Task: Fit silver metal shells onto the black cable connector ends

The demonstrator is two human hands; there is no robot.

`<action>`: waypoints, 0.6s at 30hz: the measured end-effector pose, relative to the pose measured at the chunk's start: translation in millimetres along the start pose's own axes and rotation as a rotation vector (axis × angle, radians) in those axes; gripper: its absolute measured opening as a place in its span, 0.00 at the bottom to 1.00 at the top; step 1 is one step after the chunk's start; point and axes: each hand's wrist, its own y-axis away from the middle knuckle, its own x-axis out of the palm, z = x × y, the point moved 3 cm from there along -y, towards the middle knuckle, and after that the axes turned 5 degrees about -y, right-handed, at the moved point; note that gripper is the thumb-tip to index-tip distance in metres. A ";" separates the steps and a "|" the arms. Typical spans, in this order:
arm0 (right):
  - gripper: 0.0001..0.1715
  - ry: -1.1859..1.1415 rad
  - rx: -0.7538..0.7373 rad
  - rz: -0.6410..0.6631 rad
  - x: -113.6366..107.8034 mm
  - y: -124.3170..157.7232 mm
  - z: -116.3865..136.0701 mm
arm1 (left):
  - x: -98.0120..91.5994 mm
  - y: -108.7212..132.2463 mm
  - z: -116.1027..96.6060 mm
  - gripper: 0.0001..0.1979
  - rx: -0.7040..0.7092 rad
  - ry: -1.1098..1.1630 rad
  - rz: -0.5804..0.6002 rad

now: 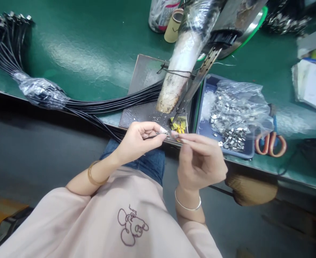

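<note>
My left hand [139,141] is closed in a pinch around the end of a black cable [150,137], just over the table's front edge. A pale wrap covers one of its fingertips. Close to the cable's tip is my right hand [202,161], with its fingertips drawn together and the thumb bent in beneath. Whatever small thing those fingers may hold is too blurred to name. A bundle of black cables [112,106] runs from the left onto a dark metal plate [136,81]. Yellow scraps [179,124] lie right behind the fingertips.
A whitish, plastic-wrapped tube [180,61] and a soldering iron [198,82] slant down over the plate. Small metal shells [233,139] and a plastic bag fill part of a blue tray [247,155]. Orange-handled scissors [270,144] lie beside it. Papers [312,84] are at right.
</note>
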 end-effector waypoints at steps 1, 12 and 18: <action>0.11 0.013 -0.041 0.017 0.9 0.9 0.8 | 0.4 -0.8 -0.6 0.08 0.000 -0.003 0.007; 0.10 0.068 0.016 0.071 6.0 -0.8 -13.6 | -2.0 -7.7 -1.5 0.11 0.042 -0.036 -0.059; 0.12 0.179 -0.112 0.089 7.7 -3.7 -12.8 | 1.3 -12.7 -5.6 0.12 0.047 -0.023 -0.107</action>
